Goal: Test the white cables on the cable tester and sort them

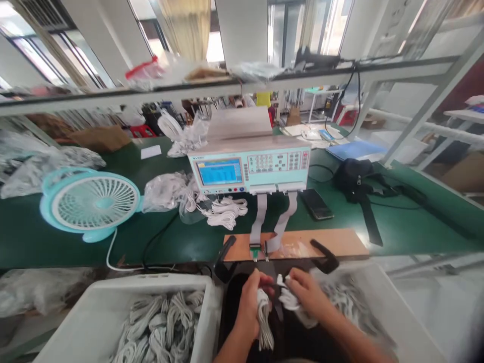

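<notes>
White looped cable bundle [265, 322]: it hangs lengthwise along the inner side of my left hand [248, 302], its looped end below my fingers, nearer my lap.
Left grip: my thumb and fingers are curled in around its upper end, leaving little gap.
Second white coiled cable bundle [289, 301]: it sits on the inner side of my right hand [308, 293], facing the first; blur hides its finer shape.
Right grip: my thumb and forefinger are closed on its upper part; the other fingers I cannot make out.
Board: both hands are just below the front edge of the flat orange-brown board [344, 241], near the ends of two grey flat ribbon cables [259, 217].
Bins: a white plastic bin [85, 315] of grey-white cable bundles [162, 322] stands to my left; another pale bin [403, 302] lies beyond my right forearm.
</notes>
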A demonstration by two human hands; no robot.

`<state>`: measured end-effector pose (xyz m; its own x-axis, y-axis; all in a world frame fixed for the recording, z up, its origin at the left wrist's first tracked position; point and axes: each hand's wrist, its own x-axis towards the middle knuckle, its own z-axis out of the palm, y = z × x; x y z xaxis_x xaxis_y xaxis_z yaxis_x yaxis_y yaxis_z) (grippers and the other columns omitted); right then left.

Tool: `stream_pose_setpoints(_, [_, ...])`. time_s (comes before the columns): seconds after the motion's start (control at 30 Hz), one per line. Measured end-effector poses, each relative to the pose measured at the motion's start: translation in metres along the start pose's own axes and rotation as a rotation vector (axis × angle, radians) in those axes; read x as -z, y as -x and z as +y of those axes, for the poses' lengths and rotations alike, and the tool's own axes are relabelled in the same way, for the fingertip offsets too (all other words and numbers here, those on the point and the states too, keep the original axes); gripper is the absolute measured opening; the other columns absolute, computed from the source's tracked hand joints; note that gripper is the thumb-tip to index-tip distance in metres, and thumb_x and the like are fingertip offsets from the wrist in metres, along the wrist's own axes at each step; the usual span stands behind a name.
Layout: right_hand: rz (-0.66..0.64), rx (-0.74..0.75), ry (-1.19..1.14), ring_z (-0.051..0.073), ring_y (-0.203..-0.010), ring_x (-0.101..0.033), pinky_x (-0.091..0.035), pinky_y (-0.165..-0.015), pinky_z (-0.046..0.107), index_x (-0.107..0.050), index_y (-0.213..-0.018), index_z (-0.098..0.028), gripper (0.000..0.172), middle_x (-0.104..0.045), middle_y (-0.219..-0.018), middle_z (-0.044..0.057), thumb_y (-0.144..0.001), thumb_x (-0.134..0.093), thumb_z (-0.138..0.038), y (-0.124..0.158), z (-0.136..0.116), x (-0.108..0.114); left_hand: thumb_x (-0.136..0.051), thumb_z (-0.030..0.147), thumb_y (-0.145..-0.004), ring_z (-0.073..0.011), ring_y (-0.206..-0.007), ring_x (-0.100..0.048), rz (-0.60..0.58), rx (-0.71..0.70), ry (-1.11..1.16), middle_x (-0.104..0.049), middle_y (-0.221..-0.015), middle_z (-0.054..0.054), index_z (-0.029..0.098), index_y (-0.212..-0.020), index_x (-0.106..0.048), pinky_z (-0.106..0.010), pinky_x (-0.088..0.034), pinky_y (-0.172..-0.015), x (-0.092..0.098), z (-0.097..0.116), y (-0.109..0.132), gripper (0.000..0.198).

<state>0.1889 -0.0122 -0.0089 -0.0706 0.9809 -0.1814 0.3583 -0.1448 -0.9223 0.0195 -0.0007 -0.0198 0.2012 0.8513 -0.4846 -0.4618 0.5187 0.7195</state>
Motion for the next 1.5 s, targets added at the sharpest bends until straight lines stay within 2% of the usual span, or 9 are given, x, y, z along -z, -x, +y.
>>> stream_pose_setpoints(0.17, [0.118,-0.103,0.919,0.019,-0.071,-0.049,-0.032,-0.062,0.028,-0.053,-0.08,-0.014,0.021,-0.053,-0.08,0.008,-0.079,-0.045,-0.033,0.041,0.018,0.07,-0.06,0.046,-0.073,-0.0091,-0.051,-0.043,-0.009,0.186,0.365,-0.046,-0.06,0.0,0.014,-0.066,-0.044,-0.019,-0.028,-0.043,-0.001,0.001,0.004,0.036])
stream_pose_setpoints(0.37, [-0.267,-0.011,0.01,0.013,-0.081,-0.052,-0.041,-0.071,0.023,-0.05,-0.1,-0.016,0.031,-0.055,-0.093,0.005,-0.078,-0.055,-0.037,0.045,-0.003,-0.005,-0.057,0.046,-0.076,-0.0075,-0.059,-0.044,0.037,0.03,0.158,-0.042,-0.067,0.001,0.013,-0.079,-0.053,-0.019,-0.037,-0.054,-0.029,-0.006,0.005,0.033])
stream_pose_setpoints(0.53, [-0.149,-0.221,-0.664,0.009,-0.058,-0.044,-0.036,-0.052,0.02,-0.048,-0.087,-0.012,0.041,-0.048,-0.07,0.002,-0.079,-0.05,-0.052,0.028,0.012,-0.041,-0.049,0.03,-0.083,-0.0165,-0.104,-0.045,-0.065,-0.518,-0.628,-0.047,-0.111,-0.007,0.02,-0.111,-0.052,-0.028,-0.037,-0.09,-0.014,-0.003,0.022,0.029])
stream_pose_setpoints(0.63, [-0.081,-0.263,-0.819,0.007,-0.055,-0.042,-0.034,-0.051,0.018,-0.049,-0.086,-0.012,0.039,-0.048,-0.068,0.001,-0.079,-0.053,-0.05,0.025,0.022,-0.038,-0.047,0.016,-0.081,-0.0163,-0.095,-0.048,-0.227,-0.736,-0.99,-0.048,-0.106,-0.007,0.022,-0.112,-0.052,-0.028,-0.042,-0.081,0.01,-0.005,0.033,0.032])
stream_pose_setpoints(0.8, [-0.087,-0.294,-0.723,0.007,-0.059,-0.042,-0.034,-0.054,0.018,-0.052,-0.082,-0.011,0.038,-0.047,-0.068,0.001,-0.077,-0.055,-0.048,0.021,0.023,-0.037,-0.041,0.009,-0.081,-0.0182,-0.093,-0.048,-0.608,-0.797,-1.37,-0.051,-0.108,-0.007,0.028,-0.109,-0.058,-0.03,-0.041,-0.079,0.024,-0.006,0.038,0.038])
stream_pose_setpoints(0.93, [-0.049,-0.227,-0.377,0.015,-0.08,-0.05,-0.042,-0.072,0.026,-0.052,-0.097,-0.01,0.039,-0.053,-0.087,0.008,-0.083,-0.046,-0.045,0.016,0.026,-0.037,-0.045,0.018,-0.084,-0.0161,-0.09,-0.051,-0.526,-0.668,-1.13,-0.055,-0.102,-0.007,0.02,-0.092,-0.06,-0.025,-0.042,-0.076,0.024,-0.005,0.029,0.017])
stream_pose_setpoints(1.03, [0.073,0.098,0.093,0.019,-0.105,-0.043,-0.035,-0.092,0.033,-0.045,-0.121,-0.013,0.042,-0.046,-0.114,0.013,-0.083,-0.047,-0.032,0.016,0.024,-0.033,-0.044,0.027,-0.086,-0.0139,-0.079,-0.051,-0.295,-0.498,-0.821,-0.054,-0.088,-0.006,0.016,-0.084,-0.055,-0.022,-0.041,-0.067,0.027,-0.012,0.02,0.015])
stream_pose_setpoints(1.2, [-0.14,0.502,0.389,0.011,-0.078,-0.052,-0.042,-0.07,0.021,-0.059,-0.102,-0.014,0.028,-0.057,-0.087,0.008,-0.09,-0.035,-0.023,0.015,0.008,-0.025,-0.047,0.038,-0.085,-0.0103,-0.068,-0.042,-0.005,-0.318,-0.513,-0.046,-0.073,-0.001,0.015,-0.081,-0.05,-0.019,-0.037,-0.063,0.027,-0.024,0.009,0.023])
stream_pose_setpoints(1.5, [-0.316,0.67,0.52,0.011,-0.069,-0.054,-0.04,-0.063,0.02,-0.058,-0.11,-0.015,0.032,-0.06,-0.08,0.007,-0.091,-0.036,-0.027,-0.003,-0.018,-0.012,-0.061,0.037,-0.075,-0.007,-0.06,-0.037,0.023,-0.172,-0.101,-0.04,-0.067,0.002,0.014,-0.074,-0.048,-0.017,-0.033,-0.055,0.019,-0.014,0.0,0.026])
